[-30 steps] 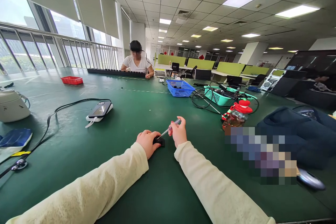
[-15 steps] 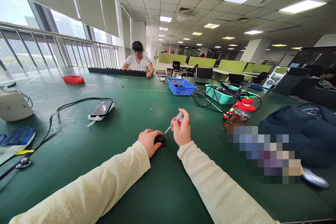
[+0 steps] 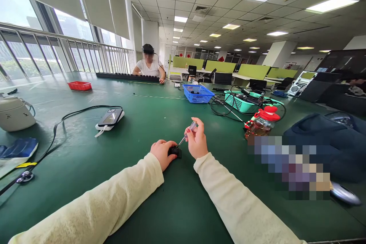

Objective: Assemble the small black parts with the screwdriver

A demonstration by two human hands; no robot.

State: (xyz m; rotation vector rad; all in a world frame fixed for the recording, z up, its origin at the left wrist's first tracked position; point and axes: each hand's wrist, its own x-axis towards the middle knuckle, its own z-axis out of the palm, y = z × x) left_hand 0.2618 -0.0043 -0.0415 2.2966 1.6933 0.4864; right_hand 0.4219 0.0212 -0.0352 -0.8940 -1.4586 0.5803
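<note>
On the green table top, my left hand (image 3: pixel 163 153) is closed round a small black part (image 3: pixel 175 151) and presses it against the surface. What exactly this part is cannot be made out. My right hand (image 3: pixel 197 141) grips a screwdriver (image 3: pixel 188 133) by its clear handle, with the index finger up at the handle's end. The screwdriver slants down to the left, and its tip meets the top of the black part beside my left fingers.
A phone on a white block (image 3: pixel 110 119) lies left with a black strap. Ahead are a blue basket (image 3: pixel 198 94), a teal basket (image 3: pixel 243 105) with cables, and a red tray (image 3: pixel 79 85). A red-lidded bottle (image 3: pixel 261 124) and dark bag (image 3: pixel 326 145) stand right. A person (image 3: pixel 148 66) sits opposite.
The screwdriver and my right hand have shifted very slightly, the handle a little to the left. My left hand stays on the black part.
</note>
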